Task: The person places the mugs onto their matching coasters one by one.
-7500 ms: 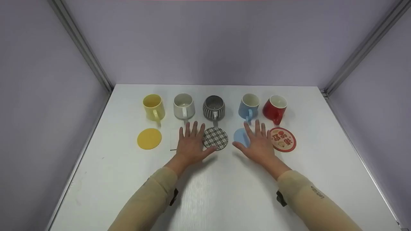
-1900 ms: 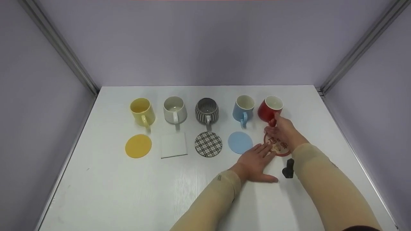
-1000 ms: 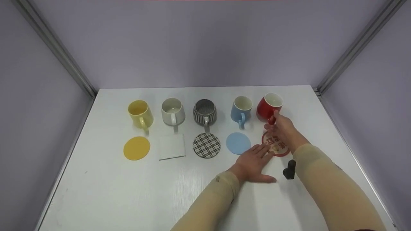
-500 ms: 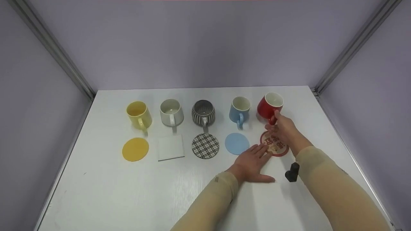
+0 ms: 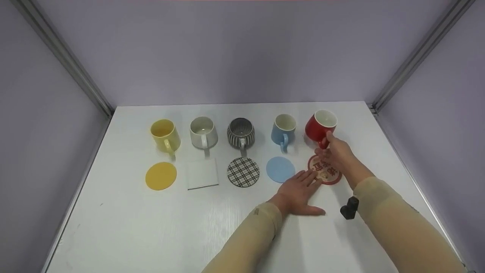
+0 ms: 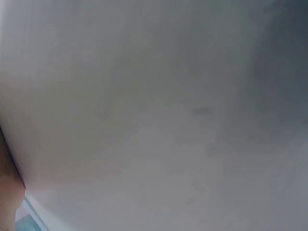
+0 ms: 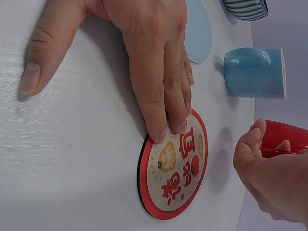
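My right hand (image 5: 340, 152) grips a red mug (image 5: 316, 128) by its handle, the thumb on top. In the right wrist view the red mug (image 7: 284, 134) hangs a little above the table, its shadow apart below it. Flat and with spread fingers, my left hand (image 5: 297, 194) rests on the table; its fingertips touch the near left edge of a round red-rimmed coaster (image 5: 328, 175) with printed characters. That coaster (image 7: 180, 168) shows most clearly in the right wrist view, partly covered by the left fingers. Blurred white surface and a bit of skin fill the left wrist view.
To the left stand a blue mug (image 5: 282, 131), a striped grey mug (image 5: 241, 135), a white mug (image 5: 204, 137) and a yellow mug (image 5: 165, 136). Before them lie blue (image 5: 280, 169), checked (image 5: 243, 172), white square (image 5: 202, 174) and yellow (image 5: 161, 176) coasters. Walls enclose the table.
Both hands were spread over the middle; since then the left has come onto the red-rimmed coaster and the right has taken the red mug's handle. The mug has risen slightly and shifted right.
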